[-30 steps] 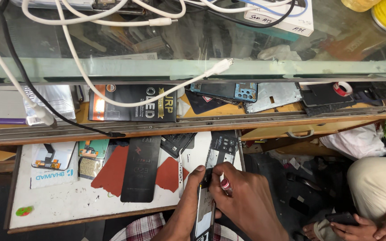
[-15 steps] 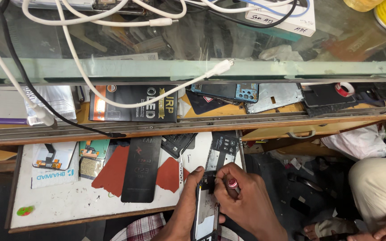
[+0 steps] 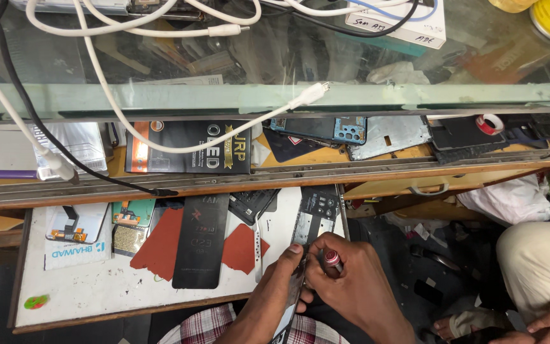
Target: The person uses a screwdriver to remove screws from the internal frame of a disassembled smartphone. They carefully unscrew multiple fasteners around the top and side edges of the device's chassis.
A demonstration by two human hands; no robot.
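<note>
Phone [image 3: 300,255] gripped edgewise in left hand [image 3: 281,280]; right hand [image 3: 351,286] pinches screwdriver [image 3: 331,259] at it, back open, work unfinished.

A flat black box [image 3: 189,148] with an orange left end and gold lettering lies on the shelf under the glass counter, left of centre. On the white table nearer the person, a long black sleeve [image 3: 200,241] lies upright over two red sheets [image 3: 160,243]. At the table's left, a white card pack [image 3: 73,237] holds a small part. A white labelled box [image 3: 397,20] sits far, upper right.
</note>
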